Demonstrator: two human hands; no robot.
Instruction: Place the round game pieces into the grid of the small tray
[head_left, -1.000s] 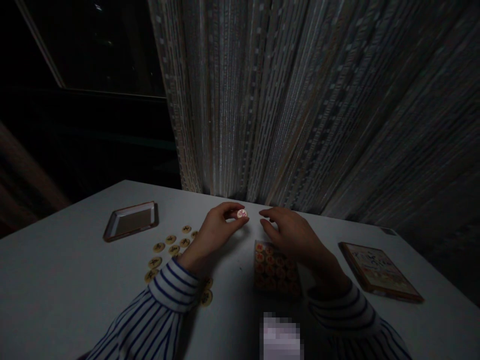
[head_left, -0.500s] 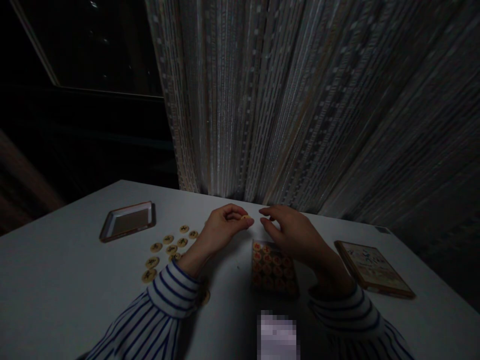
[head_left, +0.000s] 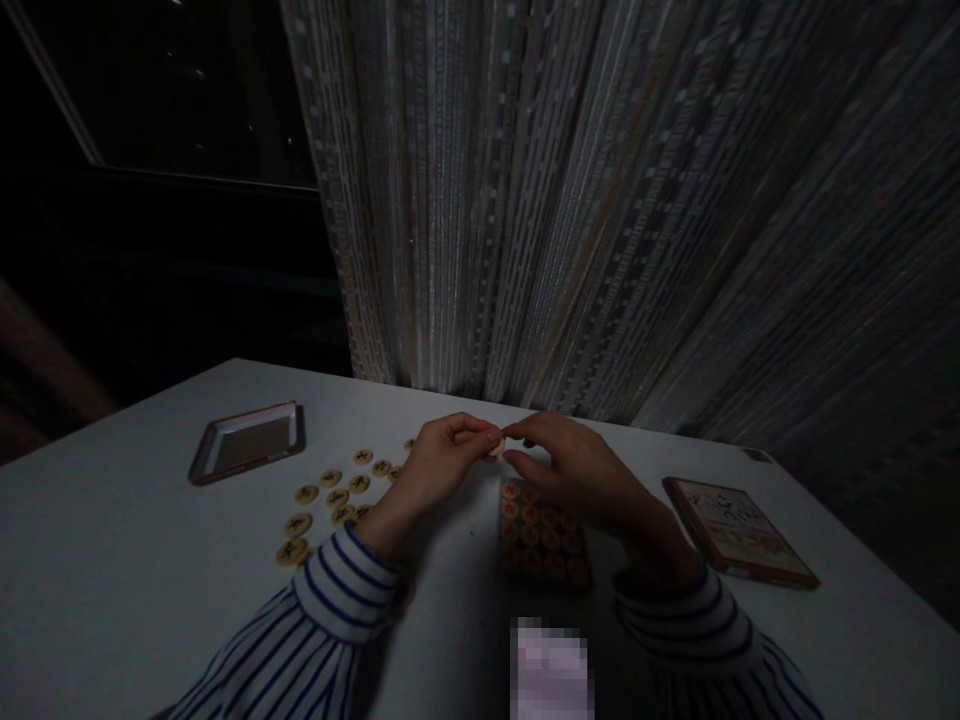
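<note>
the right hand has been brought in to the xiangqi piece, which is pinched by the left hand, right fingers narrow, just above the red-marked pieces.

The right hand has moved in beside the left hand, its fingertips now reaching the disc that the left alone pinched a second ago, and the disc, earlier face-up with its red mark showing, has tilted away, its mark hidden.
</note>
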